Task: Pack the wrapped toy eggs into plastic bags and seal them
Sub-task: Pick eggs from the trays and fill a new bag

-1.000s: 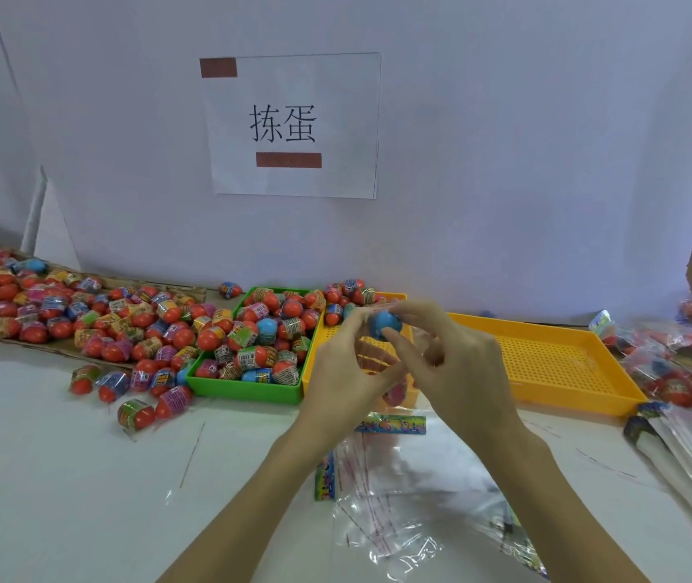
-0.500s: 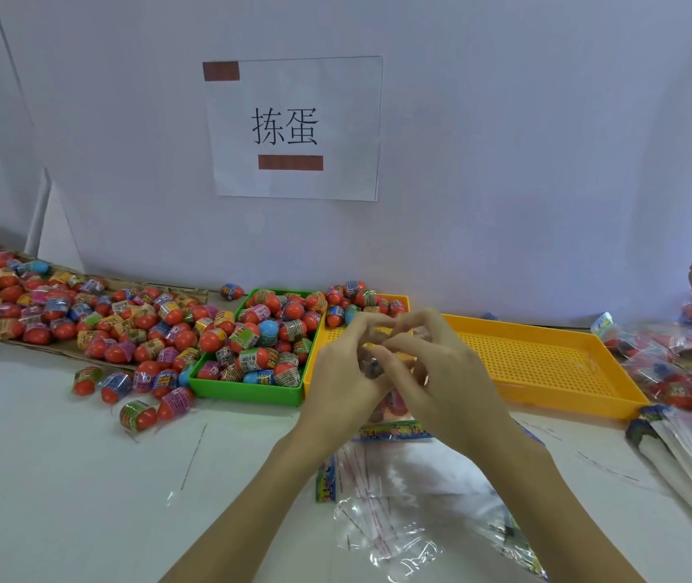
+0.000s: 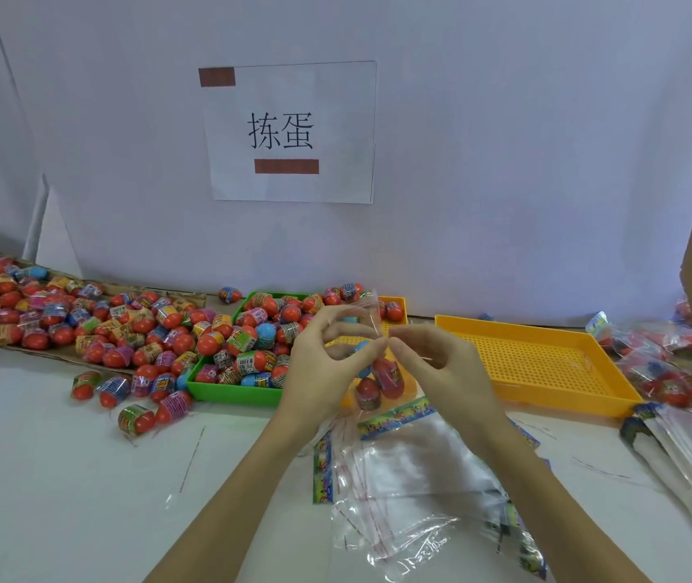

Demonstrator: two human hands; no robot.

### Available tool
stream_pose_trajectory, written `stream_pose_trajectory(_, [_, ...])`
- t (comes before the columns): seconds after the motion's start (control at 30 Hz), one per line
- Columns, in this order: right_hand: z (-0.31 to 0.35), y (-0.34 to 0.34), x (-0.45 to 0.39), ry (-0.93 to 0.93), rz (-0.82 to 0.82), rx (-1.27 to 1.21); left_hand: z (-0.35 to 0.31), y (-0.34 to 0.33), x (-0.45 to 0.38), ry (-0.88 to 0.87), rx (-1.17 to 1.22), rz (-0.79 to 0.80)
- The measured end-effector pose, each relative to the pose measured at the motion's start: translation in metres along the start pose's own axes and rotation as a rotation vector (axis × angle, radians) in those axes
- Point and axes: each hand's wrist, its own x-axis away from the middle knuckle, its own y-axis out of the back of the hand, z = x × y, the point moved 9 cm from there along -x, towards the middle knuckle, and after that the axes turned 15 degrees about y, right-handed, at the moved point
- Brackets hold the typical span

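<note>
Clear plastic bag holding several toy eggs: raised above the worktop, its top pinched by left hand and right hand. Behind: green tray of eggs, yellow tray. Below: loose empty bags.

Clear plastic bag hangs mid-frame with a few red wrapped eggs inside, top unsealed; loose eggs heaped at left, more filling the green tray, empty bags lying flat at lower center
</note>
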Motion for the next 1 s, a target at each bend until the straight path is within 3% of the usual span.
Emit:
stream_pose_trajectory(0.1, [0.002, 0.001, 0.002, 0.025, -0.048, -0.028, 0.006, -0.002, -0.001, 0.018, -0.025, -0.005])
stream_pose_trajectory(0.3, [0.010, 0.004, 0.006, 0.099, -0.137, 0.294, 0.010, -0.003, -0.003, 0.031, -0.190, -0.072])
stream_pose_trajectory(0.47, [0.004, 0.013, 0.010, 0.026, -0.268, 0.226, 0.000, -0.004, -0.002, 0.019, -0.161, -0.065])
stream_pose_trajectory(0.53, [-0.001, 0.020, 0.010, -0.008, -0.308, 0.169, -0.017, 0.019, 0.001, -0.140, -0.403, -0.280])
stream_pose_trajectory(0.6, [-0.006, 0.027, 0.009, -0.036, -0.345, 0.146, -0.029, 0.037, 0.006, -0.299, -0.828, -0.558])
stream_pose_trajectory(0.67, [-0.008, 0.033, 0.008, -0.047, -0.377, 0.144, -0.021, 0.051, -0.001, -0.201, -1.183, -0.682])
stream_pose_trajectory(0.77, [-0.010, 0.036, 0.008, -0.058, -0.402, 0.120, -0.001, 0.066, -0.009, 0.047, -1.439, -0.677])
stream_pose_trajectory(0.83, [-0.010, 0.034, 0.008, -0.057, -0.395, 0.115, 0.000, 0.069, -0.011, 0.046, -1.446, -0.673])
stream_pose_trajectory(1.0, [-0.007, 0.027, 0.007, -0.041, -0.316, 0.158, -0.021, 0.055, -0.004, -0.190, -1.283, -0.664])
